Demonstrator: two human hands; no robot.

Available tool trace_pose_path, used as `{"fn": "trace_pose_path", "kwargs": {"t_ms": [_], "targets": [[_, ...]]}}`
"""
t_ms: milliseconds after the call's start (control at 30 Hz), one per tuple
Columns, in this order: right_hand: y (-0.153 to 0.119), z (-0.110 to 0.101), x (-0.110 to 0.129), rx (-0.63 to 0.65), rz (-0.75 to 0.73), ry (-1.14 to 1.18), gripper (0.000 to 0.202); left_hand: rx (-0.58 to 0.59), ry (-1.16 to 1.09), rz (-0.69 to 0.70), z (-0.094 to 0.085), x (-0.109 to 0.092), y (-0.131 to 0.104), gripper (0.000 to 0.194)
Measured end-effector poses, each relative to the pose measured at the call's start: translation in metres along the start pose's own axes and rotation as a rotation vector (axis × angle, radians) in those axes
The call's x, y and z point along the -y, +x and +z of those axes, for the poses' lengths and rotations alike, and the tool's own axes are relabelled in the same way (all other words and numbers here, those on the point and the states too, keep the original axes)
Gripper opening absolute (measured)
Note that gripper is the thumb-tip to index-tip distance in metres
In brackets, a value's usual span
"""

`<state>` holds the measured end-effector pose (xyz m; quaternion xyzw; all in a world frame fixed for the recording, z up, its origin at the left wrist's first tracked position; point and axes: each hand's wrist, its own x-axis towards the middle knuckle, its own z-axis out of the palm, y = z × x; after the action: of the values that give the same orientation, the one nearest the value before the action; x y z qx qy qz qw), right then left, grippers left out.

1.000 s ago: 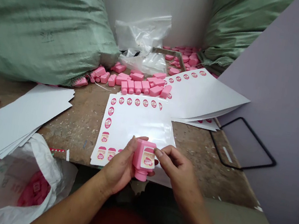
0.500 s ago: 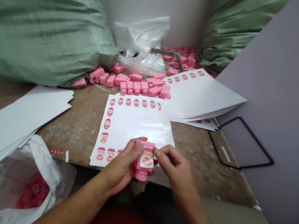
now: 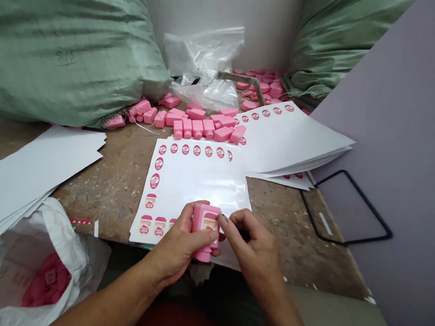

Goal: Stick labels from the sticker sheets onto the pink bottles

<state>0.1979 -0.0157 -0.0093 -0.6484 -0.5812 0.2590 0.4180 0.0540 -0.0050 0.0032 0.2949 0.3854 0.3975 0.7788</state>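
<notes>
My left hand (image 3: 182,243) wraps round a small pink plastic bottle (image 3: 200,215), held with its neck toward me above the worktop's near edge. A printed label (image 3: 209,220) lies on the bottle's face, and my left thumb presses over its lower part. My right hand (image 3: 257,241) is at the bottle's right side. Its thumb tip touches the label's upper right edge, while its other fingers are curled and apart from the thumb, with nothing visible between them. Beneath is a white sticker sheet (image 3: 193,181) with labels along its edges.
Pink bottles (image 3: 197,128) stand and lie behind the sheet. More sticker sheets (image 3: 296,137) are at right, beside a black wire frame (image 3: 343,241). White sheets (image 3: 30,172) lie at left above an open white sack (image 3: 67,227) containing pink bottles. Green sacks (image 3: 69,29) stand behind.
My left thumb has moved down across the label's lower part. My right thumb stays by the label's upper right edge, with the index finger less close to it. The view has shifted slightly.
</notes>
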Motion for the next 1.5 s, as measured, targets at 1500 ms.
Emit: {"fn": "trace_pose_path", "kwargs": {"t_ms": [1500], "targets": [[-0.003,0.037,0.016,0.395,-0.109,0.005,0.029,-0.734,1.567,0.471,-0.169,-0.057,-0.127,0.060]]}}
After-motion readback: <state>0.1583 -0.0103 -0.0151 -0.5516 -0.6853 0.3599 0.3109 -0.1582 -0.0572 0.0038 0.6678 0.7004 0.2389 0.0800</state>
